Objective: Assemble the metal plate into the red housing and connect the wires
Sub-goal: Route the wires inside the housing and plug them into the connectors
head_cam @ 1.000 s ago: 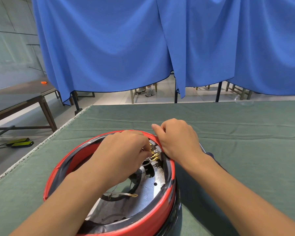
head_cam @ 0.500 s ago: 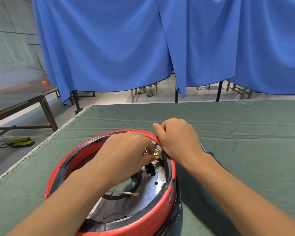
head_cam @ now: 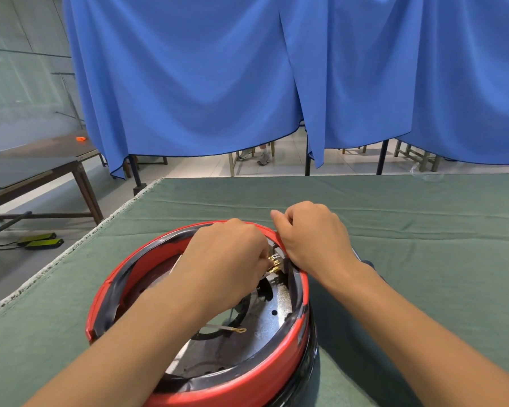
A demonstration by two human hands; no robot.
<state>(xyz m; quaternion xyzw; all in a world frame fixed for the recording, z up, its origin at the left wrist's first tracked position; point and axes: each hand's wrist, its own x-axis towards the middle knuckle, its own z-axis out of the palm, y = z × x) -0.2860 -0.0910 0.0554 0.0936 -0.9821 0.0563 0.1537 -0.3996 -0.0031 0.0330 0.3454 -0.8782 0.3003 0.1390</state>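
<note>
The round red housing point(head_cam: 256, 374) stands on the green table cloth in front of me, its black-lined rim facing up. Inside it lies the metal plate point(head_cam: 265, 321), partly hidden by my left forearm. My left hand point(head_cam: 227, 259) reaches into the housing and pinches a wire with a brass connector point(head_cam: 274, 267) at the terminal block on the far right inner wall. My right hand point(head_cam: 312, 239) grips the housing's far right rim beside that terminal, fingers curled over the edge. A loose wire with a ring terminal point(head_cam: 232, 329) lies on the plate.
The green cloth table point(head_cam: 423, 259) stretches far and right. Its left edge point(head_cam: 71, 254) runs diagonally, with floor below. A dark wooden table point(head_cam: 27, 171) stands at the left. Blue curtains point(head_cam: 276, 83) hang behind the table.
My left hand has shifted slightly at the brass connector by the terminal block. My right hand stays on the rim, and the housing has hardly moved.
</note>
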